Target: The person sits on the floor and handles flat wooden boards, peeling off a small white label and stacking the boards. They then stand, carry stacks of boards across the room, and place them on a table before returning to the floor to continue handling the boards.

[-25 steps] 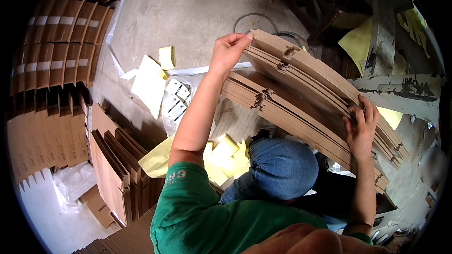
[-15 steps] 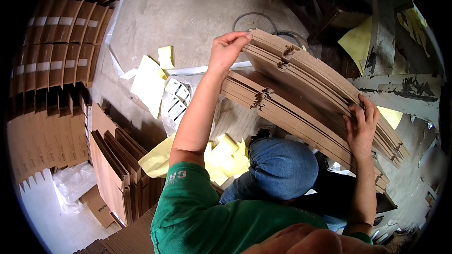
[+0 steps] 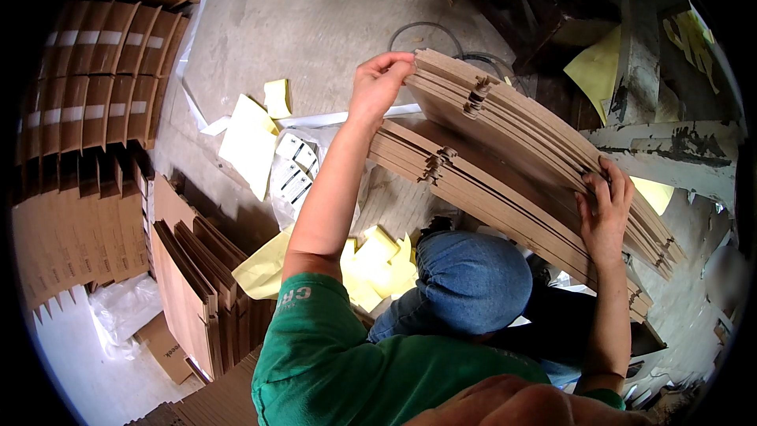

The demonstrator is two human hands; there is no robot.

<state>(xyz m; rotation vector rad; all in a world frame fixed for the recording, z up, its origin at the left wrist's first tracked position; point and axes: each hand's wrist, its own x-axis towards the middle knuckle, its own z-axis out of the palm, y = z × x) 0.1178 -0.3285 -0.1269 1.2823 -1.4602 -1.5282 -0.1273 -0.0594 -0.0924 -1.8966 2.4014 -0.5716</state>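
Note:
A stack of flattened cardboard boxes (image 3: pixel 505 106) is tilted up in front of me, its notched edges facing me. My left hand (image 3: pixel 380 83) pinches the stack's far left corner between thumb and fingers. At its right end, my right hand (image 3: pixel 605 209) is closed on the near edge, fingers curled over the top sheets. Below and nearer to me lies a second cardboard stack (image 3: pixel 481 201), with a dark gap between the two. My right wrist passes over this lower stack's right end. What supports the lower stack is mostly hidden.
Tall bundles of folded cardboard (image 3: pixel 95 102) stand at the left. More upright cardboard sheets (image 3: pixel 185 292) lean nearer to me. Yellow paper scraps (image 3: pixel 248 142) and a clear plastic bag with labels (image 3: pixel 296 173) lie on the floor. A worn metal frame (image 3: pixel 670 150) stands at the right.
The sheets of the upper stack have shifted slightly against each other near the notch, where the edges now line up more evenly. Both hands keep almost the same place.

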